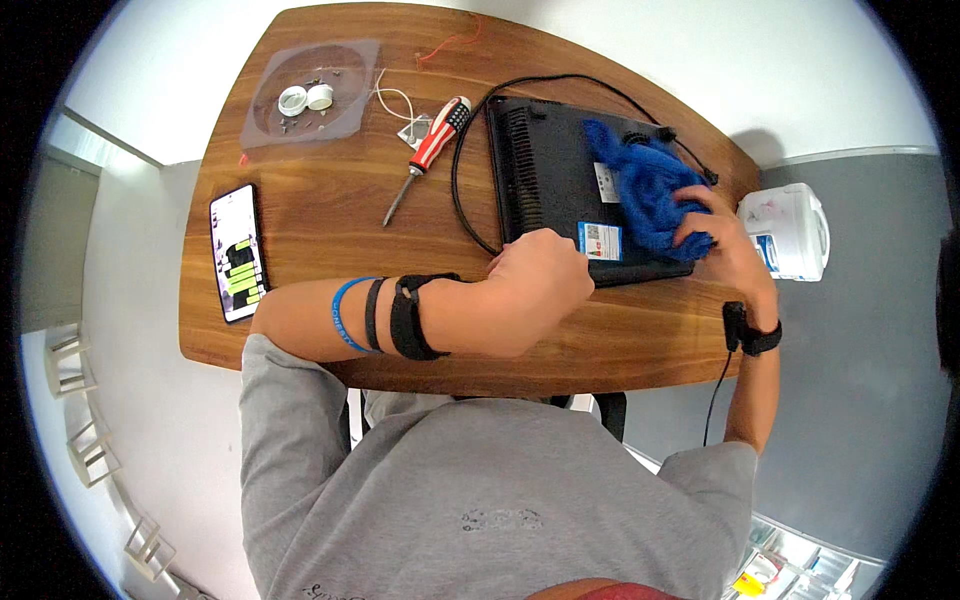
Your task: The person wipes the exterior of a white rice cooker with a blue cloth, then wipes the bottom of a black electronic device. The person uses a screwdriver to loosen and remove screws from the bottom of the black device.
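Note:
A black laptop [540,170], underside up with a long vent and labels, lies on the wooden desk. My right hand [712,232] has its fingers curled into a bunched blue cloth [650,195] on the laptop's right half. My left hand [540,285] is closed at the laptop's front-left corner; whatever its fingers may hold is hidden. A black cable [460,130] loops around the laptop's left and back. A screwdriver [435,140] with a red, white and dark handle lies left of the laptop.
On the desk [330,220] are a phone [238,250] at the left and a plastic mat [355,70] with white caps [293,100] and small screws at the back left. A white plastic container [788,225] stands beyond the right edge. A thin red wire [440,50] lies at the back.

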The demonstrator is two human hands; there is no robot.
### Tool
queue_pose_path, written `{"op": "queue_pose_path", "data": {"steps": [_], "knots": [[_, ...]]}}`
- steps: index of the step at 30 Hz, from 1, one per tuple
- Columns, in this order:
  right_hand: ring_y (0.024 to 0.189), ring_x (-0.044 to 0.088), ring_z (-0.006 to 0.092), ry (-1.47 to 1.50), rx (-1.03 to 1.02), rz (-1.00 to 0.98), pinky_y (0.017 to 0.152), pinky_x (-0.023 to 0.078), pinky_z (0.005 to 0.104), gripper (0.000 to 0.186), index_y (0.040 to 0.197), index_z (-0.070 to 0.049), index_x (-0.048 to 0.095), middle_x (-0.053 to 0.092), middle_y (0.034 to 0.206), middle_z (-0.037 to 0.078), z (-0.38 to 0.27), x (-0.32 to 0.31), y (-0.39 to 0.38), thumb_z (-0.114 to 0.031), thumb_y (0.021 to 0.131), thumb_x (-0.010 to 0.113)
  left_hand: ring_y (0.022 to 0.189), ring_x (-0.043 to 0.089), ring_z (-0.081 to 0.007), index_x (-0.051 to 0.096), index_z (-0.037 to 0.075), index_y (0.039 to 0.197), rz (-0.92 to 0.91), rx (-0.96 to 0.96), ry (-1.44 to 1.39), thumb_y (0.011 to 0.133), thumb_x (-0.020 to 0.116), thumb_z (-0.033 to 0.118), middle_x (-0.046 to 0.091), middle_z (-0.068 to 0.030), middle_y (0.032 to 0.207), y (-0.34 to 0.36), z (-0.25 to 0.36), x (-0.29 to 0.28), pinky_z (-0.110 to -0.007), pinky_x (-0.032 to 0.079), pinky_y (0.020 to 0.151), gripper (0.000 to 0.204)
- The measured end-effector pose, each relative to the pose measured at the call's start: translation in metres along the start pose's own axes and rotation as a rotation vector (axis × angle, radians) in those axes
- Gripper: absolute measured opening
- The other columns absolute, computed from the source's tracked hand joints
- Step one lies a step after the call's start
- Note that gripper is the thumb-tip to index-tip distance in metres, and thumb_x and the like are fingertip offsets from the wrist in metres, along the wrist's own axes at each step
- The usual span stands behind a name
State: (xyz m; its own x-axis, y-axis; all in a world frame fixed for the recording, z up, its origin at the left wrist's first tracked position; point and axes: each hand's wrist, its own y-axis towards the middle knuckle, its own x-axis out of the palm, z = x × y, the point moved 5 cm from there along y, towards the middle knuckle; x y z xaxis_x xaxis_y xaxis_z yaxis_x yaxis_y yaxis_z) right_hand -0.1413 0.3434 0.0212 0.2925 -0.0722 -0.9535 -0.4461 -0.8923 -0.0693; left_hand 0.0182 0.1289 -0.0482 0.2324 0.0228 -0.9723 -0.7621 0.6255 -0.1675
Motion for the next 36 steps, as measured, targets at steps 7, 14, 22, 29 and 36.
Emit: {"op": "queue_pose_path", "data": {"steps": [7, 14, 22, 29, 36], "knots": [[0.134, 0.059, 0.0526, -0.148, 0.473, 0.004, 0.109, 0.051, 0.0521, 0.073, 0.15, -0.01, 0.053, 0.061, 0.143, 0.024, 0.149, 0.048, -0.124, 0.007, 0.081, 0.071, 0.088, 0.083, -0.033, 0.083, 0.007, 0.085, 0.088, 0.079, -0.043, 0.074, 0.087, 0.007, 0.081, -0.0148, 0.087, -0.008, -0.007, -0.02, -0.041, 0.065, 0.074, 0.012], [0.128, 0.062, 0.0507, -0.075, 0.47, 0.01, 0.107, 0.053, 0.0504, 0.072, 0.149, -0.009, 0.055, 0.062, 0.137, 0.023, 0.026, 0.026, -0.091, 0.005, 0.081, 0.076, 0.084, 0.082, -0.0346, 0.081, 0.007, 0.082, 0.087, 0.032, -0.017, 0.082, 0.083, 0.011, 0.08, -0.0171, 0.085, -0.013, -0.018, -0.019, -0.043, 0.065, 0.072, 0.005], [0.146, 0.059, 0.0426, -0.166, 0.534, 0.451, 0.122, 0.047, 0.0446, 0.071, 0.154, -0.012, 0.06, 0.061, 0.157, 0.022, 0.09, 0.023, -0.118, 0.006, 0.088, 0.076, 0.093, 0.077, -0.0439, 0.079, 0.002, 0.085, 0.143, -0.063, -0.028, 0.093, 0.083, 0.038, 0.077, -0.0208, 0.092, -0.034, -0.062, -0.053, -0.052, 0.062, 0.083, 0.037], [0.151, 0.053, 0.045, -0.206, 0.27, 0.512, 0.121, 0.048, 0.0505, 0.057, 0.155, -0.018, 0.062, 0.048, 0.169, 0.023, -0.006, 0.027, -0.038, -0.007, 0.101, 0.075, 0.102, 0.076, -0.0458, 0.074, -0.001, 0.1, 0.152, -0.514, 0.084, 0.085, 0.085, 0.019, 0.077, -0.0258, 0.101, -0.032, -0.174, -0.059, -0.053, 0.061, 0.083, 0.028], [0.143, 0.061, 0.0403, 0.055, -0.034, 0.305, 0.115, 0.054, 0.0459, 0.042, 0.149, -0.018, 0.066, 0.058, 0.16, 0.018, -0.042, 0.049, 0.039, -0.017, 0.107, 0.071, 0.106, 0.077, -0.0448, 0.073, -0.002, 0.109, 0.227, -0.475, 0.047, 0.083, 0.091, 0.023, 0.078, -0.0286, 0.106, -0.027, -0.22, -0.03, -0.052, 0.063, 0.085, 0.04]]}}
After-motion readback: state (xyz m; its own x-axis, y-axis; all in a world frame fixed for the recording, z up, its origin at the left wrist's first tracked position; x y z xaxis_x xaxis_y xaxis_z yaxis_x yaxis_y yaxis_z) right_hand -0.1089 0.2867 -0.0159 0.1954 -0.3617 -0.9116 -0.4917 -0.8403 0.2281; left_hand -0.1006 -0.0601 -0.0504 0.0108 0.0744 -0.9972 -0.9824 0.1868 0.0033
